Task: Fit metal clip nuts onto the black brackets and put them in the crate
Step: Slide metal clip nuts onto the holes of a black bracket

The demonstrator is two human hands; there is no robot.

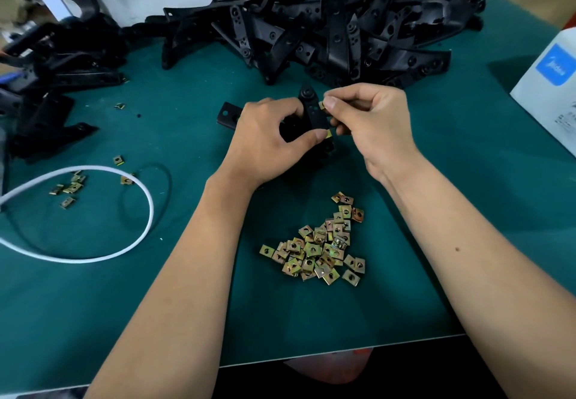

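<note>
Much of the held bracket is hidden: the left hand covers its middle and the right hand its right edge. Only a corner of the clip nut shows beside the right thumb, and whether it is seated on the bracket cannot be told. A second nut, lower on the bracket, is half covered by the left thumb. Left of the bracket, the white cable runs off the frame's left edge. To the right of the bracket the white box is cut by the right edge, its print too small to read. Behind the bracket, the bracket pile is cut by the top edge.
</note>
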